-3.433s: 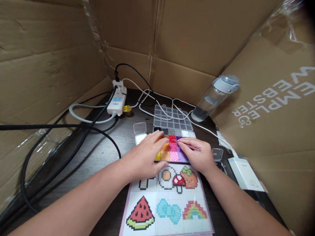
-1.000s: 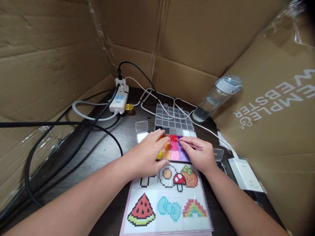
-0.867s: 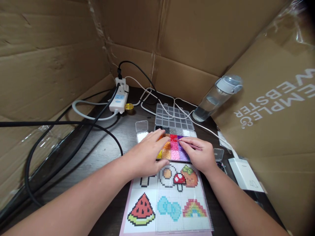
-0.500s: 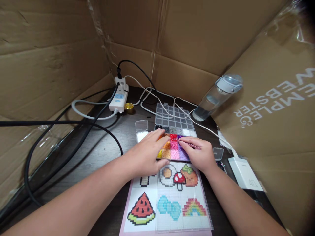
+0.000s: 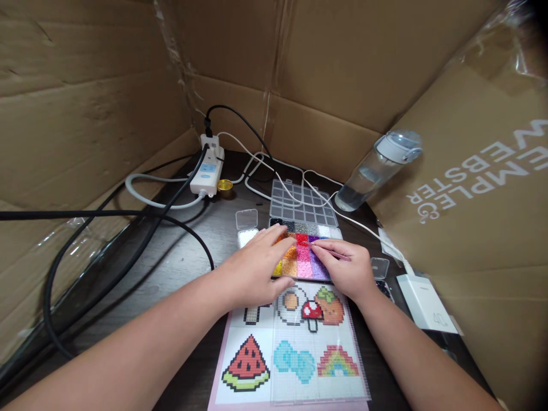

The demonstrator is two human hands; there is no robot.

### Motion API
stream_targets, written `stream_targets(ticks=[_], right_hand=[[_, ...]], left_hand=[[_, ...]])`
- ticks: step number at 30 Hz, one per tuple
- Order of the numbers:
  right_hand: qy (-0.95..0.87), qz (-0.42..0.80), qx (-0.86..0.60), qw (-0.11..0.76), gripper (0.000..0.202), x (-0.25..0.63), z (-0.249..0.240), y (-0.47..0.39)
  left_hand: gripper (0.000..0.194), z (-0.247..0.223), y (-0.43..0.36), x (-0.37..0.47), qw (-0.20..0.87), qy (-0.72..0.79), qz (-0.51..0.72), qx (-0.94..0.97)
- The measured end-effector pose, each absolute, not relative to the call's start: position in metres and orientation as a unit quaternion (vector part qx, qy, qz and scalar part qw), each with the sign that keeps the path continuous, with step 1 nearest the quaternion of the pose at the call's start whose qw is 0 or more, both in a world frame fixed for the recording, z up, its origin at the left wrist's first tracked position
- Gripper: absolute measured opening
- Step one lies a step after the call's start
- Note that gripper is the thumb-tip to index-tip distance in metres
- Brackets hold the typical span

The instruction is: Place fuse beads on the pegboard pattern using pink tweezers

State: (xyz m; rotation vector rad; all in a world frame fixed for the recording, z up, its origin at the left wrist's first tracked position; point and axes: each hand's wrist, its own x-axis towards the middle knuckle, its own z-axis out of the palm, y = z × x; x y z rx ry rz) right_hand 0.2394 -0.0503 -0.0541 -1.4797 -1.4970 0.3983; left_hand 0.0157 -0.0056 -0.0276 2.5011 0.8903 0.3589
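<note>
My right hand (image 5: 349, 265) pinches a pair of thin pinkish tweezers (image 5: 338, 253), whose tip reaches the red beads in a divided bead box (image 5: 304, 268). The box holds small beads sorted by colour, and its clear lid (image 5: 299, 200) lies folded back behind it. My left hand (image 5: 259, 268) rests over the left side of the box with its fingers spread. Just in front lies a pattern sheet (image 5: 246, 394) with pixel pictures, partly covered by a clear pegboard (image 5: 319, 394). On the pegboard sits a red-and-white bead mushroom (image 5: 312, 315).
A white power strip (image 5: 208, 171) with black and white cables stands back left, beside a small gold cup (image 5: 225, 187). A water bottle (image 5: 372, 171) leans at the back right. At right lies a white charger (image 5: 427, 302). Cardboard walls (image 5: 321, 63) surround the table.
</note>
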Motion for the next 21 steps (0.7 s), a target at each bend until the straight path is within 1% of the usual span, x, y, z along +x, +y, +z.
stream_targets(ticks=[16,21], right_hand=[[-0.612,0.16,-0.604,0.486,0.009,0.2405,-0.0551,-0.0509],[-0.605,0.141,-0.598,0.507,0.009,0.2387,-0.0498,-0.0532]], left_hand=[[0.069,-0.0285,-0.005,0.016,0.241,0.324,0.138,0.904],[0.069,-0.027,-0.005,0.0162,0.233,0.32,0.137,0.908]])
